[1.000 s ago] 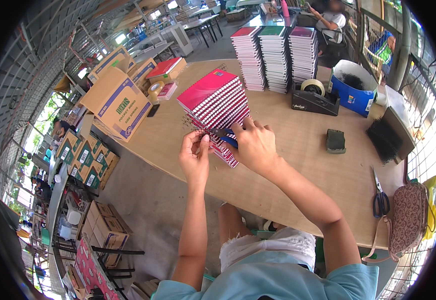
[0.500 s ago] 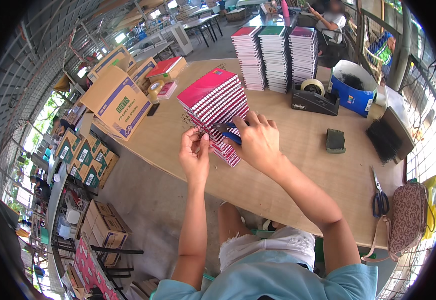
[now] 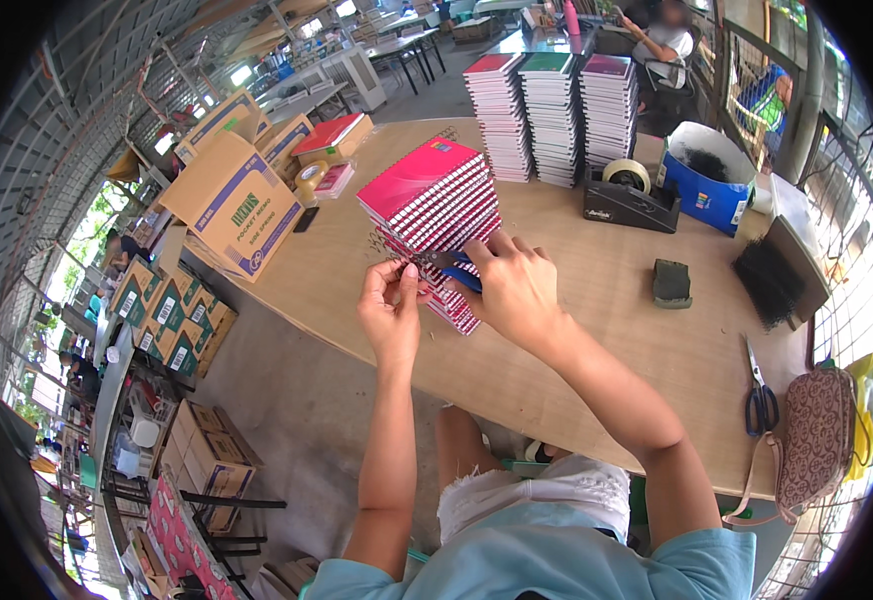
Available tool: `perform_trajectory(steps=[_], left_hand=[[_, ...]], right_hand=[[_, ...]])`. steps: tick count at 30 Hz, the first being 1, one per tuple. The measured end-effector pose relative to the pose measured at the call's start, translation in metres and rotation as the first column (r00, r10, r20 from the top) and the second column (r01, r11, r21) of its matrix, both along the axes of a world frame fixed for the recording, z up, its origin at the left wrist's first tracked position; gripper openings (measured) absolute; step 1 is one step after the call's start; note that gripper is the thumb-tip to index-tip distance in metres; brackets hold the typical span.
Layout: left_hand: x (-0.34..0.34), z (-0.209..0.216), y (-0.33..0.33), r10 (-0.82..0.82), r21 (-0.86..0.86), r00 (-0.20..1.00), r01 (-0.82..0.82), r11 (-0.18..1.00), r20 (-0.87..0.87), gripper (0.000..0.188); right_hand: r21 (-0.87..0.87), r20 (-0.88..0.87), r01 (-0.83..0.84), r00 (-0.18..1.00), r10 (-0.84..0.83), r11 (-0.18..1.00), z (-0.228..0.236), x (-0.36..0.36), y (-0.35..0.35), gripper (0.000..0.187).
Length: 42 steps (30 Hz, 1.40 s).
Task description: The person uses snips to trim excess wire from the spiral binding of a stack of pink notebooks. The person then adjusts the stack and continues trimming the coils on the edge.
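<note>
A tall stack of pink spiral notebooks (image 3: 425, 190) stands in front of me on the table, its wire-bound edges facing me. Loose wire ends stick out at its left side. My right hand (image 3: 519, 290) is closed round pliers with blue handles (image 3: 467, 272), their jaws at the left part of the bound edge, about midway down the stack. Close by the jaws, my left hand (image 3: 392, 305) is closed in a pinch at the stack's left corner. What lies between its fingertips is too small to make out.
Three notebook stacks (image 3: 549, 120) stand at the back. To the right are a tape dispenser (image 3: 632, 205), a blue tub (image 3: 702, 185), a dark block (image 3: 672, 284), a brush (image 3: 772, 275), scissors (image 3: 760, 400) and a patterned bag (image 3: 817, 430). An open carton (image 3: 242, 210) stands left. Someone sits beyond.
The pliers and my right hand have shifted slightly left, the jaws now nearer my left fingertips. The upper notebooks have moved a little to the right.
</note>
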State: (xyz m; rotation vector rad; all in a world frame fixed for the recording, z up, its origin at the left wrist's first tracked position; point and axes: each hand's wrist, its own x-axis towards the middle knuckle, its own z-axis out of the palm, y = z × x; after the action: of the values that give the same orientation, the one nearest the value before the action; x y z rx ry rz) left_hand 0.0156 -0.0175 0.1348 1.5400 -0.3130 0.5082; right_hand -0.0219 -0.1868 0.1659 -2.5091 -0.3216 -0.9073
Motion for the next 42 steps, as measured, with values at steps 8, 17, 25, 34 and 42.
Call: perform_trajectory(steps=[8,17,25,34,42], left_hand=[[-0.004,0.013,-0.01,0.056,0.026,0.997,-0.058,0.998,0.057,0.019],[-0.001,0.015,-0.007,0.104,0.093,0.994,-0.106,0.99,0.029,0.016],[-0.002,0.011,-0.008,0.146,0.114,0.984,-0.157,0.981,0.101,0.019],[-0.005,0.024,-0.01,0.207,0.157,0.97,-0.226,0.961,0.126,0.022],[-0.004,0.024,-0.01,0.221,0.18,0.963,-0.247,0.952,0.156,0.017]], right_hand=[[0.003,0.052,0.065,0.997,-0.065,0.998,0.004,0.005,0.006,0.045],[0.098,-0.188,-0.02,0.981,0.038,0.995,0.005,0.011,0.002,0.036],[0.038,0.07,0.029,0.997,-0.032,0.999,0.014,0.002,0.002,0.044],[-0.001,0.105,0.06,0.993,-0.059,0.998,0.018,0.003,0.009,0.044],[-0.013,-0.074,0.002,0.997,-0.003,1.0,0.019,0.009,0.005,0.033]])
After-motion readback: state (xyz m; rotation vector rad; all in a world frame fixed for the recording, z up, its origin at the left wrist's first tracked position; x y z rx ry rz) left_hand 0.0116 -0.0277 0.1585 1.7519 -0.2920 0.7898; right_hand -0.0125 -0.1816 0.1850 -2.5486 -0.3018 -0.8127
